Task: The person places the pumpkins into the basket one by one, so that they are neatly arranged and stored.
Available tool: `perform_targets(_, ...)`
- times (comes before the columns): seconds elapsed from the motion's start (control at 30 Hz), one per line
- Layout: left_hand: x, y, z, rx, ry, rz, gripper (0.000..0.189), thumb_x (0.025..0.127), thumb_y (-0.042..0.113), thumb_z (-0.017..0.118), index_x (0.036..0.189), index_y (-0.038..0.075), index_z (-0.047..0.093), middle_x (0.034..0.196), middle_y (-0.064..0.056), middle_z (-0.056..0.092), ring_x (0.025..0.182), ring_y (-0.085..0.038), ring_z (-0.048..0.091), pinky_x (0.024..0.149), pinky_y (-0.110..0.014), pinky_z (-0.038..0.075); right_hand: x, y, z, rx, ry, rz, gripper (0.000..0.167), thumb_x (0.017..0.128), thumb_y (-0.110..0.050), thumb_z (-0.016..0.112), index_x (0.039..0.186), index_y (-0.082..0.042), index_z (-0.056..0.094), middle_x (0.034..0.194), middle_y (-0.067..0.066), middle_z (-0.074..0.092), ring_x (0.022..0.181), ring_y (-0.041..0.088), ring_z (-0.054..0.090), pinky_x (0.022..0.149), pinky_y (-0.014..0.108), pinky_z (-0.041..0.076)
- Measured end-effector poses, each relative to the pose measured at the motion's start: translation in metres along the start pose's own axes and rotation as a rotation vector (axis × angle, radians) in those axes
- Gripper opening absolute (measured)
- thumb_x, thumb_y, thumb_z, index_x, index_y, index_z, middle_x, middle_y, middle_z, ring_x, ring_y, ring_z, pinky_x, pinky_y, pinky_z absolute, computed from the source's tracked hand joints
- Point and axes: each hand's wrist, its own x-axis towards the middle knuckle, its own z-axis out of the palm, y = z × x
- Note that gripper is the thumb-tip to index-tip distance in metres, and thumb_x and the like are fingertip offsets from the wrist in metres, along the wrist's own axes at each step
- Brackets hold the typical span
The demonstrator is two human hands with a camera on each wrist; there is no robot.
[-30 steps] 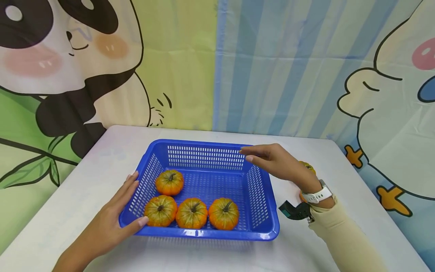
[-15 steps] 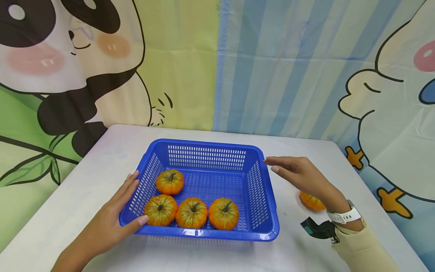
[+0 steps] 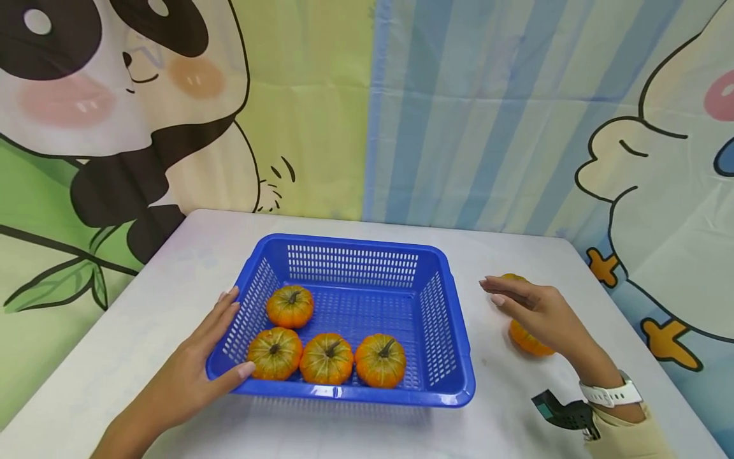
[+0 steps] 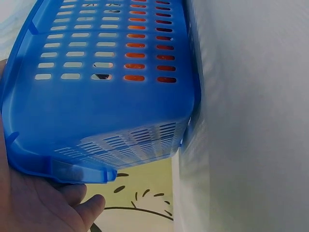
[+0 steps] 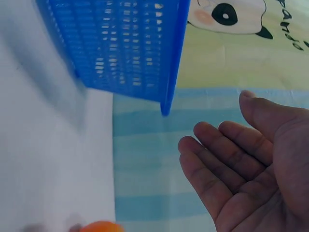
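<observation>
A blue plastic basket (image 3: 401,396) with slotted sides stands on the white table. Inside it are several small orange-green pumpkins: one by the left wall (image 3: 290,306) and a row along the front, ending in a pumpkin (image 3: 380,361) right of centre. My left hand (image 3: 178,373) rests at the basket's front left corner, fingers extended along the left rim and thumb on the front rim. To the right of the basket, my right hand (image 3: 547,315) hovers with nothing in it, fingers gently bent. Beneath it lies a pumpkin (image 3: 529,340); behind it, another pumpkin (image 3: 513,276) is mostly hidden.
A dark strap-like piece (image 3: 564,411) hangs from the right wrist, beside a white watch band (image 3: 610,392). Behind the table (image 3: 493,248) hangs a cartoon-printed curtain (image 3: 309,108). In the right wrist view, an orange pumpkin edge (image 5: 102,227) shows at the bottom.
My right hand has moved from over the basket's right rim out to the right, above the pumpkins on the table. My left hand and the basket's pumpkins stay in place.
</observation>
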Motion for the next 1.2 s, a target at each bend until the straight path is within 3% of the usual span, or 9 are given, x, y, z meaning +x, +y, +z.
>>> perform_targets(0.13,0.000,0.000,0.002,0.007,-0.005,-0.012,0.091,0.085,0.036,0.073,0.157,0.018,0.020,0.162,0.003,0.010,0.147,-0.027,0.010,0.099,-0.070,0.031,-0.017,0.014,-0.008,-0.035,0.068,0.094,0.039,0.097,-0.022,0.062,0.130,-0.003,0.062,0.124,0.012,0.065,0.115,0.028,0.060,0.081,0.007,0.045)
perform_targets(0.33,-0.001,0.001,0.001,0.008,-0.004,-0.017,0.091,0.085,0.035,0.073,0.157,0.017,0.020,0.162,0.001,0.010,0.147,-0.029,0.010,0.098,-0.071,0.030,-0.039,0.035,-0.028,-0.079,0.182,0.173,0.042,0.099,-0.025,0.059,0.136,-0.007,0.058,0.128,0.016,0.061,0.109,-0.016,0.048,0.078,0.003,0.043)
perform_targets(0.4,0.000,0.001,0.000,0.012,-0.008,-0.023,0.091,0.086,0.036,0.072,0.157,0.017,0.019,0.162,0.001,0.010,0.147,-0.029,0.010,0.098,-0.070,0.031,-0.044,0.043,-0.035,-0.102,0.200,0.223,0.044,0.099,-0.030,0.058,0.138,-0.009,0.056,0.131,0.014,0.060,0.106,-0.020,0.043,0.075,0.002,0.042)
perform_targets(0.53,0.001,0.001,0.000,0.018,-0.018,-0.036,0.091,0.086,0.039,0.071,0.157,0.017,0.019,0.163,0.002,0.009,0.147,-0.029,0.010,0.097,-0.070,0.032,-0.051,0.058,-0.042,-0.132,0.172,0.344,0.052,0.099,-0.040,0.053,0.142,-0.010,0.052,0.133,0.015,0.058,0.120,0.006,0.053,0.073,0.009,0.048)
perform_targets(0.67,0.001,0.001,0.000,0.018,-0.023,-0.042,0.091,0.086,0.039,0.070,0.157,0.016,0.019,0.163,0.002,0.008,0.147,-0.030,0.010,0.097,-0.070,0.032,-0.054,0.069,-0.039,-0.136,0.126,0.395,0.060,0.099,-0.043,0.053,0.143,-0.003,0.048,0.132,0.021,0.056,0.119,0.036,0.055,0.071,0.013,0.051)
perform_targets(0.77,0.001,0.001,0.000,0.017,-0.023,-0.041,0.091,0.086,0.039,0.070,0.157,0.017,0.018,0.163,0.001,0.008,0.147,-0.030,0.010,0.098,-0.071,0.031,-0.054,0.077,-0.033,-0.112,0.089,0.420,0.066,0.098,-0.044,0.054,0.145,0.001,0.043,0.135,0.025,0.053,0.117,0.042,0.054,0.071,0.014,0.052)
perform_targets(0.87,0.001,0.001,0.000,0.016,-0.024,-0.041,0.090,0.086,0.039,0.070,0.157,0.017,0.018,0.163,0.001,0.008,0.147,-0.030,0.010,0.098,-0.071,0.031,-0.051,0.084,-0.026,-0.090,0.030,0.453,0.073,0.098,-0.046,0.052,0.146,0.006,0.036,0.138,0.030,0.047,0.120,0.049,0.049,0.079,0.031,0.056)
perform_targets(1.0,0.000,0.003,-0.002,0.018,-0.019,-0.037,0.090,0.086,0.039,0.070,0.157,0.016,0.019,0.163,0.001,0.009,0.147,-0.028,0.010,0.098,-0.071,0.031,-0.045,0.091,-0.018,-0.062,-0.076,0.487,0.079,0.097,-0.050,0.051,0.147,0.009,0.032,0.141,0.034,0.040,0.124,0.051,0.043,0.091,0.051,0.048)
perform_targets(1.2,0.000,0.004,-0.002,-0.001,-0.017,-0.026,0.090,0.086,0.037,0.071,0.157,0.015,0.019,0.163,0.001,0.009,0.147,-0.028,0.009,0.099,-0.071,0.030,-0.042,0.097,-0.015,0.005,-0.168,0.544,0.081,0.097,-0.052,0.050,0.147,0.009,0.030,0.146,0.036,0.031,0.129,0.054,0.034,0.097,0.061,0.039)
